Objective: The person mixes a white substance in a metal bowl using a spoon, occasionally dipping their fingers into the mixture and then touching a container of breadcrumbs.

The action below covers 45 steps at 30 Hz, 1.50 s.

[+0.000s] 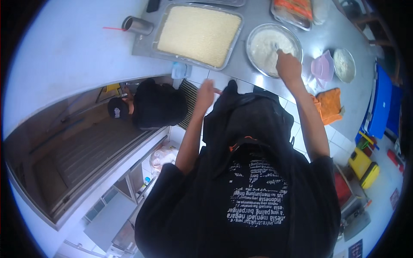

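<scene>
My right hand (289, 67) is closed on the handle of a utensil whose far end is sunk in pale batter, in a round metal bowl (300, 45) near the counter's edge. Which kind of utensil it is, I cannot tell. My left hand (206, 93) hangs off the counter's near edge, fingers partly spread, with nothing seen in it. Left of the bowl lies a large rectangular metal tray (237, 42) filled with a pale, even layer. A pink plastic jug (322, 67) and a smaller bowl with pale residue (344, 66) stand right of the batter bowl.
An orange cloth (329, 104) lies at the counter's near edge. A metal cup (140, 26) stands at the far left, a tray with orange packets (293, 13) at the back. Blue bins (379, 106) are at right. Another person (158, 104) in black shows at left, possibly in a mirror.
</scene>
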### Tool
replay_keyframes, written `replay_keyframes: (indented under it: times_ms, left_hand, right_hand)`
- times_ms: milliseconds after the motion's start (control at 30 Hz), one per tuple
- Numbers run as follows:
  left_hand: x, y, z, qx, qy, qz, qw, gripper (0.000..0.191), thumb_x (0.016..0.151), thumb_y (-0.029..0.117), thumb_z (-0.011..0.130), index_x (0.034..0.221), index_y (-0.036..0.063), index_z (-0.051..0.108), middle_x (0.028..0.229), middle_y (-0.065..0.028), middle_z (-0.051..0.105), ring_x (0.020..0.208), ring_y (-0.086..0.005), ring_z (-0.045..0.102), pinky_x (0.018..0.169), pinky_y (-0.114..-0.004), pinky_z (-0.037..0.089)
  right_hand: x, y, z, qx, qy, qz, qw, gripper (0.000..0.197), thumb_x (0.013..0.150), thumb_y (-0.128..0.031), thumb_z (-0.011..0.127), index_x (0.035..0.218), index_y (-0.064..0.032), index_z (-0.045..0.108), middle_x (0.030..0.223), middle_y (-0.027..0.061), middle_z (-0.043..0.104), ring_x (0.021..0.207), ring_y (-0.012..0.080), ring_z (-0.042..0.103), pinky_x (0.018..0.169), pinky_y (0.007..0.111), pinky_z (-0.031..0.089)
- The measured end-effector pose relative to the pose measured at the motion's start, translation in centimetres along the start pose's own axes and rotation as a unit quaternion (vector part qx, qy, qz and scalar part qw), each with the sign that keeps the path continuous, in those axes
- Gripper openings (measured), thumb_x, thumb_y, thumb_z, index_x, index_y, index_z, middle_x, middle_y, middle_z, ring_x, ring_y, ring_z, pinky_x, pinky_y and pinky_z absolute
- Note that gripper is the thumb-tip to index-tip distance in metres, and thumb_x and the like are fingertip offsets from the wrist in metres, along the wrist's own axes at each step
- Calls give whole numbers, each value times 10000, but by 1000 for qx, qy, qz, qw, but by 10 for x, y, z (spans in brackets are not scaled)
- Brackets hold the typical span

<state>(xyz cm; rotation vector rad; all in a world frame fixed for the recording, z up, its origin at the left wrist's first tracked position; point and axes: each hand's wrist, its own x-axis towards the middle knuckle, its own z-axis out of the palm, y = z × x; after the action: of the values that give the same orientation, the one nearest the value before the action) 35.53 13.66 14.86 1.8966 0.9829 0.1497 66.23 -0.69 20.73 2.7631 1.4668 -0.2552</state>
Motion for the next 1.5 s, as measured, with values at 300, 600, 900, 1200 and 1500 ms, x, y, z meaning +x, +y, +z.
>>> replay_keyframes:
  times_ms: [300,600,900,1200,1500]
  left_hand:
    - [103,44,-104,-110,93,-16,989,288,853,113,404,581,47,471,546,-10,418,517,-97,399,491,-282,289]
    - [426,12,-201,55,207,21,977,385,819,284,497,845,-99,513,772,-247,564,796,-371,592,730,-453,436]
    - [625,-71,-238,484,38,-148,861,913,763,573,563,1360,-69,306,1316,-242,457,1246,-351,448,1044,-456,338]
    - [705,-112,-282,530,-77,-81,841,927,762,671,484,1380,-15,405,1423,-227,400,1347,-324,362,1103,-419,266]
    - [644,-51,-277,520,-94,-61,847,931,737,691,464,1317,-36,484,1397,-254,422,1321,-350,390,1084,-411,295]
  right_hand:
    - [1,-1,-7,30,-10,145,989,172,850,-103,500,976,-75,614,763,185,650,680,338,672,583,446,547]
    - [-2,-62,11,25,-35,299,953,288,840,-114,490,1103,-127,605,817,183,655,776,357,665,647,482,535]
    - [-11,-84,32,33,-36,425,904,390,857,-118,442,1214,-174,589,796,183,661,727,348,669,640,487,527]
    - [14,-120,5,57,-72,427,900,301,842,-115,473,1111,-115,608,831,196,662,785,367,664,669,483,532]
    - [26,-125,1,87,-22,442,893,225,849,-127,459,1018,-99,603,776,246,643,760,422,650,681,539,515]
